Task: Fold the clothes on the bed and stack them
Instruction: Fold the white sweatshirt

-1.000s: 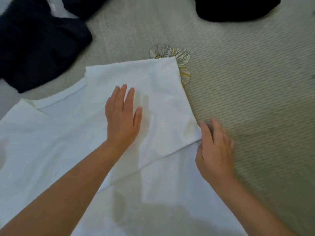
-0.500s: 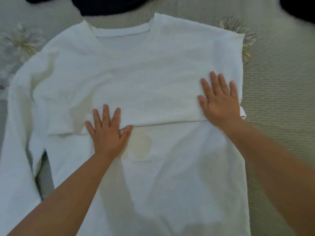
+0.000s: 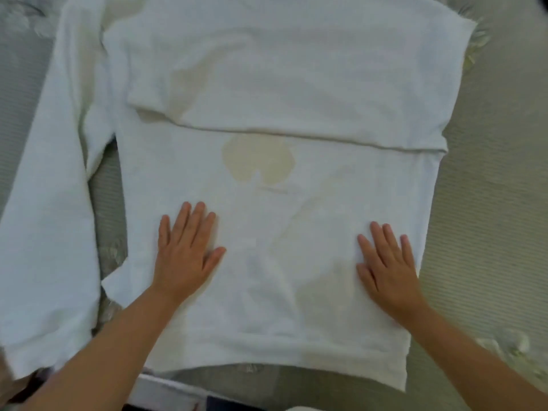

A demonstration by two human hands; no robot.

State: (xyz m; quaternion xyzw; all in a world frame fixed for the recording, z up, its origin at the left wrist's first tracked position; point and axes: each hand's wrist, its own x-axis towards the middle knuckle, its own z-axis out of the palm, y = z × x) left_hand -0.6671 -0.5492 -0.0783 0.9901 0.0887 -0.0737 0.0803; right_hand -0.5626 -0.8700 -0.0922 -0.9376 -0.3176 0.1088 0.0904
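Observation:
A white long-sleeved shirt (image 3: 281,203) lies flat on the bed, filling most of the head view. One sleeve is folded across its chest (image 3: 296,93), its lower edge running left to right. The other sleeve (image 3: 50,203) stretches down the left side. My left hand (image 3: 185,250) presses flat on the lower body of the shirt, fingers straight and spread. My right hand (image 3: 387,265) presses flat near the shirt's right edge, fingers straight too. Neither hand grips the cloth.
The grey-green ribbed bedspread (image 3: 489,188) with pale flower prints shows to the right, the far left and between sleeve and body. The bed's near edge (image 3: 237,378) lies just below the shirt's hem.
Both hands have slid down the shirt from the folded sleeve's edge to the lower body. The view has moved closer, and the dark clothes at the top are out of sight.

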